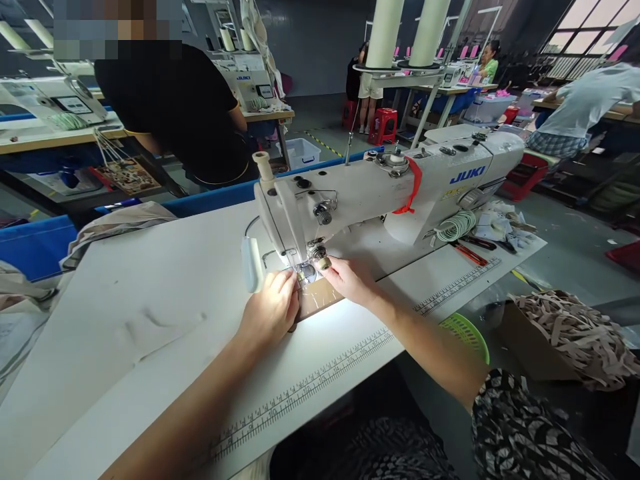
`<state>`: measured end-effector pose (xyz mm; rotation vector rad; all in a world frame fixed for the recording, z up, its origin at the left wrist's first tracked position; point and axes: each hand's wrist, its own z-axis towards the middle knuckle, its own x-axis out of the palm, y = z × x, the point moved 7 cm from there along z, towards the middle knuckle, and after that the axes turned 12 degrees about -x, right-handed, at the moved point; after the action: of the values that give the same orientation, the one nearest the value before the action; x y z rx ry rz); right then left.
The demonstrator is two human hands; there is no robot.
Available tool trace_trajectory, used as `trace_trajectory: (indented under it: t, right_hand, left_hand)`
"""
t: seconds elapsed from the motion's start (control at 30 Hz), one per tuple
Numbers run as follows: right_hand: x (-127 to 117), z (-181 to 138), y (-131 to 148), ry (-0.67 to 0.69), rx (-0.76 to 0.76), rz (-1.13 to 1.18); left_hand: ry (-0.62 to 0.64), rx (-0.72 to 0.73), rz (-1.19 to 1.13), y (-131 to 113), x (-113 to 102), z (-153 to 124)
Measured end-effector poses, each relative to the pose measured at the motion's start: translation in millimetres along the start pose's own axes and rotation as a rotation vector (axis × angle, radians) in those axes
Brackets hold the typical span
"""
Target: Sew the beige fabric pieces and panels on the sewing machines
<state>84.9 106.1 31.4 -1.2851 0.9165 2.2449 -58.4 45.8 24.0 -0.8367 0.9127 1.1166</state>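
Observation:
A white Juki sewing machine (400, 187) stands on a white table (165, 320). Under its needle lies a small beige piece of fabric (320, 297), brightly lit by the machine's lamp. My left hand (270, 310) rests on the table just left of the needle, fingers curled and pressed down on the fabric's left edge. My right hand (350, 280) lies right of the needle, fingers together and pinching the fabric near the presser foot.
A printed ruler (310, 390) runs along the table's front edge. Right of me sit a green basket (467, 333) and a box of beige strips (575, 337). Scissors and small parts (495, 230) lie behind the machine. A person in black (175, 107) stands across the table; others work further back.

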Motion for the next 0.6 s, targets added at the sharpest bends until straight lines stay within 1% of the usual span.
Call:
trace_trajectory:
  t: [0.13, 0.2, 0.27, 0.33, 0.4, 0.47, 0.53, 0.6]
  right_hand:
    - [3.1, -3.9, 13.4, 0.035, -0.086, 0.016]
    - [7.9, -4.5, 22.9, 0.062, -0.130, 0.036]
    - [12.2, -4.8, 31.8, 0.079, -0.146, 0.049]
    - [15.1, -5.3, 39.4, 0.084, -0.126, 0.051]
    - [17.3, -5.9, 46.6, 0.082, -0.091, 0.050]
    - [19.9, -6.0, 53.7, 0.072, -0.060, 0.055]
    - [23.7, -4.6, 59.9, 0.062, -0.051, 0.078]
    - [28.1, -2.3, 64.5, 0.061, -0.072, 0.121]
  left_hand:
    - [0.149, -0.248, 0.146, 18.4, -1.5, 3.9]
    - [0.218, -0.339, 0.153, 30.0, -2.9, 3.0]
    - [0.247, -0.397, 0.128, 40.8, -9.1, 1.2]
    - [0.301, -0.463, 0.011, 50.1, -16.8, -3.7]
    - [0.369, -0.538, -0.216, 53.4, -25.2, -12.3]
    - [0.415, -0.604, -0.455, 49.2, -34.6, -23.1]
    - [0.419, -0.633, -0.577, 41.3, -44.6, -33.4]
    - [0.383, -0.652, -0.637, 36.8, -53.3, -42.3]
